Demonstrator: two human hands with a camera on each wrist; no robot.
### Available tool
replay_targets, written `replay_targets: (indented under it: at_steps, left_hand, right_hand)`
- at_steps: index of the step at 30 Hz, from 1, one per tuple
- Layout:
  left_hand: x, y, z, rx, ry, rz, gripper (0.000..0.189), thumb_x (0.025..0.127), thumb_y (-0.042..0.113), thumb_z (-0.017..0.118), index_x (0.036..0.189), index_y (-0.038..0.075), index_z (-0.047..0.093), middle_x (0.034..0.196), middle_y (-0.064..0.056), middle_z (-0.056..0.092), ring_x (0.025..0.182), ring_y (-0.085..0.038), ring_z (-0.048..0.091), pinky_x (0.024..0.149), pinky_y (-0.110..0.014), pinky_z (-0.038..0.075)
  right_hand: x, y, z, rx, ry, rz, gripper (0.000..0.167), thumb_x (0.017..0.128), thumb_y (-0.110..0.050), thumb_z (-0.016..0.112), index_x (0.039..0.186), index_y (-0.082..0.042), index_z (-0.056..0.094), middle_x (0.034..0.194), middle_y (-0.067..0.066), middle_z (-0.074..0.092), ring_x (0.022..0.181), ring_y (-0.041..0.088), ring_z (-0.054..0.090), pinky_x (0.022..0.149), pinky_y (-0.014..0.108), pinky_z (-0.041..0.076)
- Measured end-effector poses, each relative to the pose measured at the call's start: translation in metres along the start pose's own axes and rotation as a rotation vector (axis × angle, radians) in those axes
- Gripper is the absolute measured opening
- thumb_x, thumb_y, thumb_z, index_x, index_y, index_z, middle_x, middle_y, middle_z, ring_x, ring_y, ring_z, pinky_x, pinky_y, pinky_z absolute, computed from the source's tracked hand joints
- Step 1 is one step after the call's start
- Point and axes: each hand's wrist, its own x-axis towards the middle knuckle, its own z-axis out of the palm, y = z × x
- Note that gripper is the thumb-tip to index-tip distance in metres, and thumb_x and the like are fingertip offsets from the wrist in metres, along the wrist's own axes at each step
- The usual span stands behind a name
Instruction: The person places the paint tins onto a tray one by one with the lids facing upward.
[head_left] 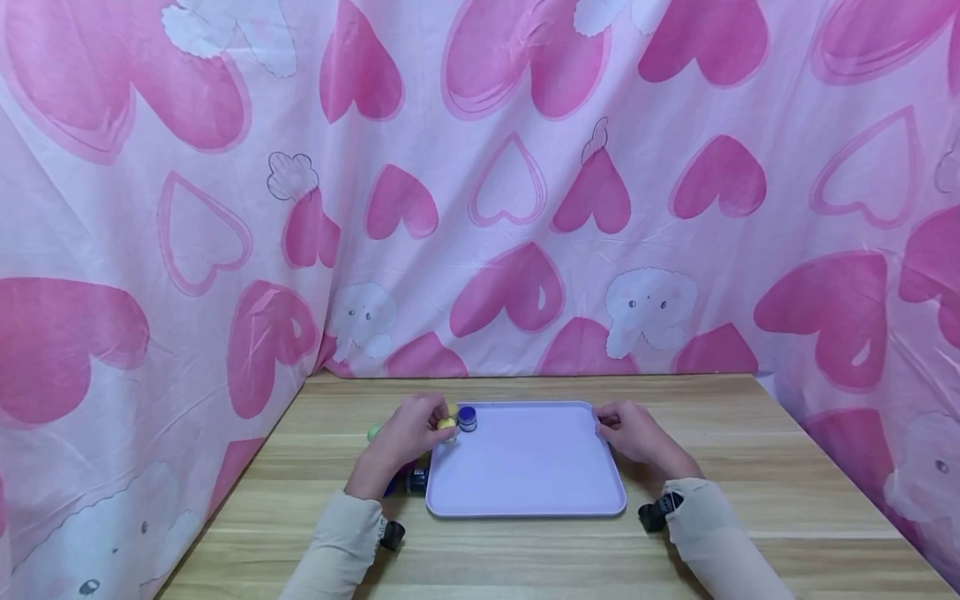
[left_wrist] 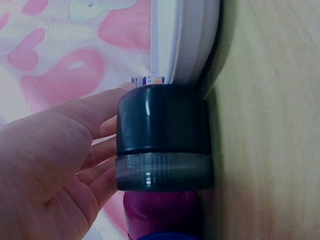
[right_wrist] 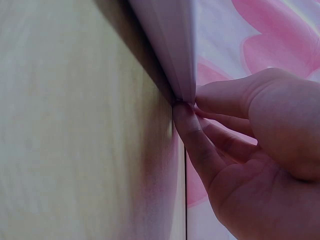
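The light lilac tray (head_left: 528, 467) lies flat on the wooden table. My right hand (head_left: 630, 429) pinches its right rim near the far corner; in the right wrist view, the thumb and fingertips of the right hand (right_wrist: 265, 135) meet at the tray edge (right_wrist: 167, 45). Over the tray's far left corner, my left hand (head_left: 412, 429) holds a small yellow-topped jar (head_left: 446, 423) between thumb and fingers. Right beside it stands a small jar with a dark blue lid (head_left: 468, 418) on the tray. The left wrist view shows the left hand (left_wrist: 55, 150) behind a black jar (left_wrist: 162, 120), its fingertips partly hidden.
Left of the tray, partly under my left arm, are the black jar (head_left: 416, 480), a green item (head_left: 373, 432) and a blue item (head_left: 391, 486). A magenta jar (left_wrist: 160, 210) is close to the black one. A heart-patterned curtain (head_left: 510, 183) hangs behind the table (head_left: 525, 558).
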Motion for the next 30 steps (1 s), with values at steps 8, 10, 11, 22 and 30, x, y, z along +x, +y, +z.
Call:
replay_targets:
  at_steps: [8,10,11,22,30]
  left_hand:
    - [0.001,0.002,0.0,-0.001,-0.013,-0.005,0.02,0.092,0.02,0.088,0.097,0.01,0.072,0.091,-0.003,0.073,0.082,-0.016,0.066,0.074,-0.028,0.06]
    - [0.001,0.003,-0.001,0.005,-0.016,-0.007,0.018,0.094,0.022,0.087,0.1,0.011,0.073,0.093,-0.002,0.074,0.083,-0.015,0.067,0.076,-0.028,0.061]
    - [0.001,0.004,-0.001,0.004,-0.014,-0.006,0.018,0.095,0.022,0.086,0.102,0.011,0.074,0.093,-0.002,0.074,0.083,-0.014,0.067,0.076,-0.029,0.061]
    - [-0.002,-0.002,-0.015,-0.042,0.022,-0.025,0.007,0.101,0.015,0.076,0.106,0.01,0.077,0.095,0.0,0.077,0.086,-0.011,0.071,0.081,-0.034,0.065]
    - [-0.004,-0.009,-0.026,-0.047,0.028,-0.015,0.011,0.104,0.013,0.07,0.103,0.008,0.08,0.092,0.002,0.077,0.086,-0.009,0.071,0.081,-0.031,0.064]
  right_hand:
    - [0.001,0.001,0.0,0.017,-0.006,0.019,0.042,0.106,-0.006,0.066,0.147,0.002,0.063,0.139,0.022,0.071,0.13,0.038,0.069,0.107,0.051,0.06]
    - [0.001,0.001,0.0,0.01,-0.007,0.012,0.042,0.106,-0.006,0.066,0.147,0.003,0.062,0.139,0.023,0.071,0.13,0.039,0.069,0.106,0.052,0.06]
    - [0.001,0.002,0.0,0.009,-0.004,0.011,0.042,0.106,-0.005,0.066,0.147,0.003,0.062,0.139,0.023,0.071,0.13,0.039,0.069,0.106,0.052,0.06]
    - [0.0,-0.001,0.0,0.006,0.007,0.001,0.041,0.106,-0.005,0.066,0.147,0.004,0.062,0.138,0.024,0.072,0.13,0.04,0.069,0.106,0.051,0.06]
    - [0.0,0.0,0.001,-0.005,0.009,-0.006,0.041,0.105,-0.004,0.067,0.146,0.004,0.063,0.137,0.024,0.072,0.129,0.04,0.07,0.105,0.052,0.061]
